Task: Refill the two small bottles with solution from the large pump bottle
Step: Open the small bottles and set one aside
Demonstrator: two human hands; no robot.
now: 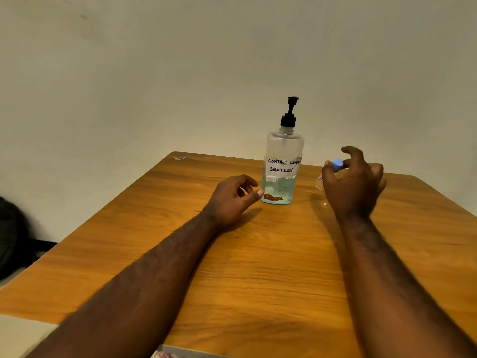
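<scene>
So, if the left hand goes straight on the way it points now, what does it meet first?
Probably the base of the pump bottle: the left hand points its forefinger at it from close by, though depth is unclear.

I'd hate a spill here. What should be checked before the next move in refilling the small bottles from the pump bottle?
1. Pump bottle upright on the table: ok.
2. Solution left in it: ok, though low.
3. Small bottle gripped by the right hand: ok, tilted.
4. Blue cap off: not ok, it is on.
5. Left hand free to steady the pump bottle: ok, holds nothing, beside its base.
6. Second small bottle at hand: cannot tell, not in view.
</scene>
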